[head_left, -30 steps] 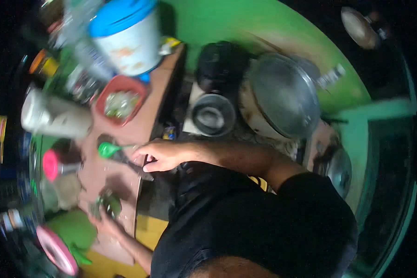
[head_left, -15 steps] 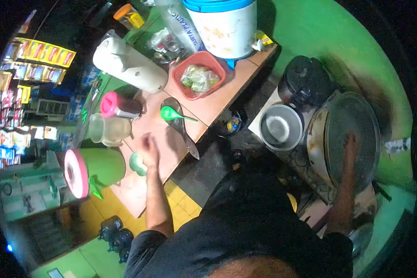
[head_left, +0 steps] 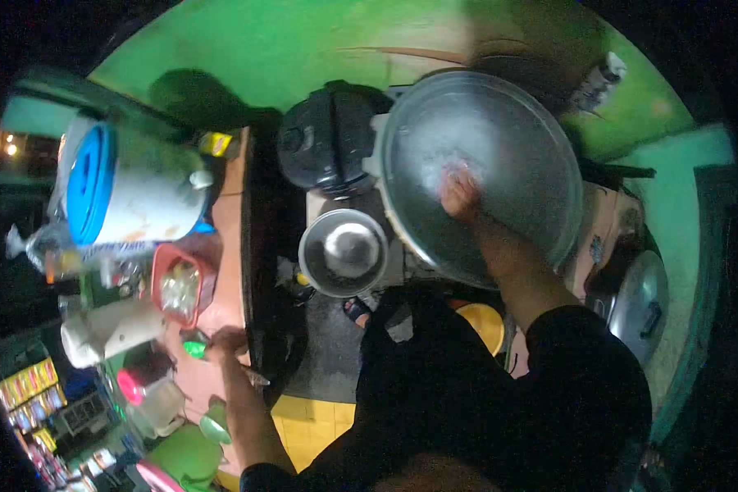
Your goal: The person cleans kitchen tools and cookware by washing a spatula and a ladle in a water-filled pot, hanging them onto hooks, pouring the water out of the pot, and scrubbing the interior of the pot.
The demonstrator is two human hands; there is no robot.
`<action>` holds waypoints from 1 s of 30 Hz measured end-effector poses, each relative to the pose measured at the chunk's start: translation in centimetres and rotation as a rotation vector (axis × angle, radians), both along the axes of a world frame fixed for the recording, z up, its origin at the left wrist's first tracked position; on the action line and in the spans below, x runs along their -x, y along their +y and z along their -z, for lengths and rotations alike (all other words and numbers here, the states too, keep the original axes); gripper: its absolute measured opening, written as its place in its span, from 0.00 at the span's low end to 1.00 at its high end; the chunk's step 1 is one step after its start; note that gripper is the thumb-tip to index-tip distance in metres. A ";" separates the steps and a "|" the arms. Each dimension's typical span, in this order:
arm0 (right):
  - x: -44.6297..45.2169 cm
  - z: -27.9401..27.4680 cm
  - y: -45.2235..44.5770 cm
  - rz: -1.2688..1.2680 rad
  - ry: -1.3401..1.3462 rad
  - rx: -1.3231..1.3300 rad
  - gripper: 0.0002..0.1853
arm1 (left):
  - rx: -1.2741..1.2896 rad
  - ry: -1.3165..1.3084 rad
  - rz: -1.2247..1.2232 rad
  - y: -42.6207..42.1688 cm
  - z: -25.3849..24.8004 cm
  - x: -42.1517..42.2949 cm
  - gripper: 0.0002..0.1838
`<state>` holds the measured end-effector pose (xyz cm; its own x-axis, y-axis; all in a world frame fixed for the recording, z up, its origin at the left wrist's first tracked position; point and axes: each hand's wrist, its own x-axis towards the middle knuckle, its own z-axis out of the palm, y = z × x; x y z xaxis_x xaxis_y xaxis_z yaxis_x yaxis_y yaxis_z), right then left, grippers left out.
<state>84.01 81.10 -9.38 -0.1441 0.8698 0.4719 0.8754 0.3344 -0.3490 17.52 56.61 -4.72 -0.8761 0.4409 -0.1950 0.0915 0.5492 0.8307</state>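
My right hand [head_left: 461, 195] is on the middle of a large round metal lid [head_left: 517, 139], its fingers bunched at the lid's centre, where a knob, if any, is hidden. At the pink table, my left hand [head_left: 228, 343] is beside the green spoon [head_left: 194, 348]; its fingers are blurred and dark, so their grip is unclear. A green bowl [head_left: 215, 422] lies on the table below that hand. Left of the big lid stands a metal pot [head_left: 343, 252] with a pale round patch inside.
A black cooker [head_left: 328, 143] stands behind the metal pot. Along the table [head_left: 231, 246] are a white bucket [head_left: 152, 184] with a blue lid, a red basket [head_left: 207, 287], a white jug [head_left: 115, 330] and a green container [head_left: 184, 459]. A yellow basin [head_left: 482, 326] sits low near my legs.
The view has turned toward the large lid. My right hand has gone from the table to the lid. My left hand has moved from the green bowl to the green spoon.
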 end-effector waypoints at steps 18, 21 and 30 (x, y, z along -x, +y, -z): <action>-1.7 2.2 5.5 0.119 1.258 0.603 0.21 | 0.335 0.264 1.439 19.2 -17.3 -47.8 0.40; 1.4 -8.8 3.4 -0.032 1.720 0.955 0.17 | 0.134 0.217 1.680 21.4 -14.5 -51.8 0.39; -12.0 5.3 12.5 0.404 -0.439 0.550 0.09 | -0.132 0.118 1.690 16.8 -19.2 -46.5 0.24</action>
